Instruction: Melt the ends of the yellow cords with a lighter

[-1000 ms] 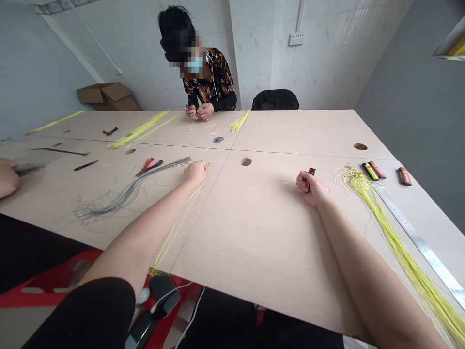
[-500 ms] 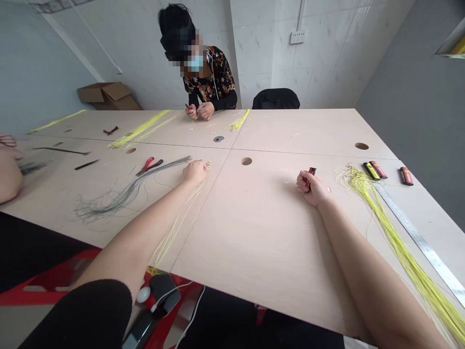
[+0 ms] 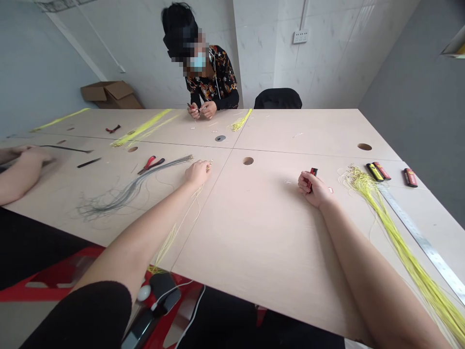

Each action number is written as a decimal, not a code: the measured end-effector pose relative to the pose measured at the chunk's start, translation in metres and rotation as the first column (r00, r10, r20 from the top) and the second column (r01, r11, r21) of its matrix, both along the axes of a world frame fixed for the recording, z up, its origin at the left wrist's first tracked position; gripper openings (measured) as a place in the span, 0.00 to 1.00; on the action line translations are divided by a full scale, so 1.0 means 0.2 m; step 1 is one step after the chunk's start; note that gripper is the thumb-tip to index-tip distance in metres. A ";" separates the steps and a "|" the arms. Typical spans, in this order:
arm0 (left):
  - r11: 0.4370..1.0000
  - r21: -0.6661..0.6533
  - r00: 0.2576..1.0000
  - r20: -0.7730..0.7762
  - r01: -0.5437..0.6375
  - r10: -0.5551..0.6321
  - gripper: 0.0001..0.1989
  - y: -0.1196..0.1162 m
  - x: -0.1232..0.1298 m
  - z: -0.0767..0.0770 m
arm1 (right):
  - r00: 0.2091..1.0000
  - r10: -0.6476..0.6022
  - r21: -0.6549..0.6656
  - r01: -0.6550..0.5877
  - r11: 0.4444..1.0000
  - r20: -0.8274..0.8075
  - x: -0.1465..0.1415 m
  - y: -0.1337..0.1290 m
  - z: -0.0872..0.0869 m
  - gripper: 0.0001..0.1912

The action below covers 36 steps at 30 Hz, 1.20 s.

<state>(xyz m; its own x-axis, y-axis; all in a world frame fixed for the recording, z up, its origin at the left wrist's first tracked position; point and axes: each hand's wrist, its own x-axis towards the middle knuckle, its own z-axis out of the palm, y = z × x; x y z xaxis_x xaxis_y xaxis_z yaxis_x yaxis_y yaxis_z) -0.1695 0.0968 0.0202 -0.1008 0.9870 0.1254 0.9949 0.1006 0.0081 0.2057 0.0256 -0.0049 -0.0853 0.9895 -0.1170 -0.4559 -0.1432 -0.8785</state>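
My left hand (image 3: 198,173) is closed on the top end of a small bunch of yellow wires (image 3: 169,242), which trails under my wrist to the table's front edge. Its small ends poke out past my fingers. A bundle of grey wires (image 3: 134,191) lies left of that hand, beside red and black pliers (image 3: 150,165). My right hand (image 3: 310,188) is wrapped round a red and black lighter (image 3: 313,172), resting on the tabletop. Farther right, a thick bundle of yellow wires (image 3: 395,237) runs toward the front right corner.
A metal ruler (image 3: 421,237) and several lighters or similar cases (image 3: 410,178) lie at the right. Across the table (image 3: 254,232) a masked person (image 3: 210,77) works with small tools. Another person's arms (image 3: 22,169) rest at the left. Round holes (image 3: 248,161) pierce the tabletop.
The neighbour's arms at the left have reached farther in over the table. My left hand has turned slightly, with the yellow wires still in it. My right hand looks unchanged.
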 end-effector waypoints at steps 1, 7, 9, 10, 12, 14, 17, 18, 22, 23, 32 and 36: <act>1.000 0.001 1.000 0.001 -0.002 0.002 0.14 0.00 0.00 0.00 | 1.000 -0.002 0.002 0.002 1.000 0.004 0.00 0.00 0.00 0.18; 1.000 0.007 1.000 0.025 -0.002 0.002 0.13 -0.01 0.00 0.00 | 1.000 -0.004 0.000 0.004 1.000 0.003 0.00 -0.01 0.01 0.18; 1.000 0.008 1.000 0.031 0.000 0.000 0.12 0.00 -0.01 -0.01 | 1.000 -0.003 -0.002 0.003 1.000 0.001 0.00 -0.01 0.01 0.18; 1.000 0.013 0.999 0.032 0.002 -0.003 0.11 0.00 -0.01 -0.01 | 1.000 -0.003 -0.002 0.003 1.000 0.000 0.00 -0.01 0.01 0.18; 1.000 0.027 1.000 0.027 0.012 -0.012 0.11 0.00 -0.01 -0.02 | 1.000 -0.005 -0.004 0.005 1.000 0.003 0.00 -0.01 0.01 0.18; 0.999 0.033 1.000 0.022 0.014 -0.015 0.11 0.00 -0.01 -0.02 | 1.000 -0.009 -0.001 0.009 1.000 0.011 -0.01 -0.01 0.01 0.18; 1.000 0.021 1.000 0.021 -0.001 0.000 0.11 0.00 0.00 -0.01 | 1.000 -0.007 0.004 0.007 1.000 0.025 -0.01 0.00 0.01 0.19; 1.000 0.017 1.000 0.020 -0.008 0.007 0.12 -0.01 0.01 0.00 | 1.000 -0.007 0.002 0.007 1.000 0.027 -0.01 0.00 0.01 0.19; 1.000 0.007 1.000 0.010 -0.020 0.020 0.12 -0.02 0.01 0.01 | 0.999 -0.010 -0.002 0.010 1.000 0.031 -0.01 -0.01 0.01 0.19; 1.000 0.005 1.000 0.012 -0.020 0.020 0.12 -0.02 0.01 0.01 | 0.999 -0.010 0.004 0.009 1.000 0.033 -0.01 -0.01 0.01 0.19; 1.000 -0.005 0.995 0.094 -0.013 0.014 0.12 0.01 0.01 -0.01 | 0.999 -0.001 0.009 0.000 1.000 0.042 -0.01 -0.01 0.01 0.20; 1.000 -0.001 0.997 0.077 0.018 -0.018 0.10 0.01 0.01 -0.01 | 0.999 -0.008 0.001 0.008 1.000 0.034 -0.01 -0.01 0.01 0.20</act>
